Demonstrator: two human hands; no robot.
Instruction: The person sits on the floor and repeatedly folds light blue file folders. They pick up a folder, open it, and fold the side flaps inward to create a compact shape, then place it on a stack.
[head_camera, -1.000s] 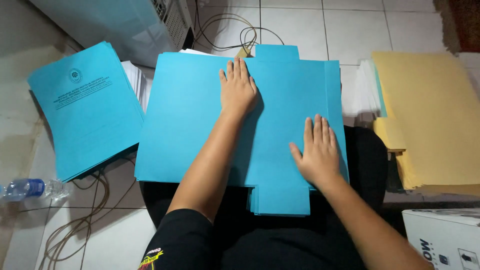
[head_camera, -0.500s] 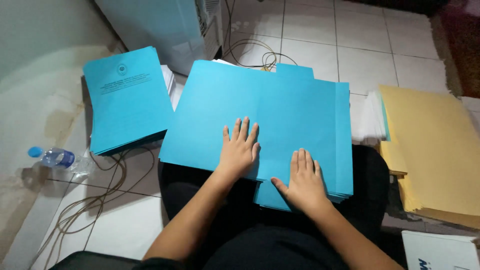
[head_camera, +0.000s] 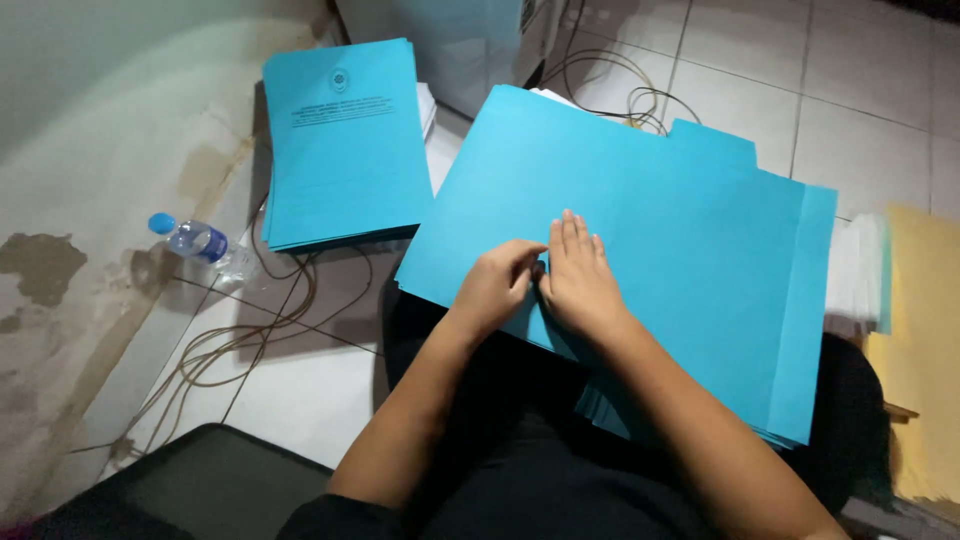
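A stack of large blue card sheets (head_camera: 660, 220) lies across my lap, its top sheet with a tab cut at the far edge. My right hand (head_camera: 578, 275) rests flat on the near part of the top sheet, fingers together. My left hand (head_camera: 500, 282) sits beside it, touching it, with fingers curled at the sheet's near edge; whether it pinches the card is unclear.
A second stack of printed blue covers (head_camera: 345, 140) lies on the floor at the left. A plastic water bottle (head_camera: 200, 243) and loose cables (head_camera: 250, 330) lie beside it. Yellow sheets (head_camera: 925, 340) sit at the right, a white appliance (head_camera: 470, 40) behind.
Both hands slid back toward me over the blue sheet and came together at its near edge. My left hand's fingers curled in. The view shifted left.
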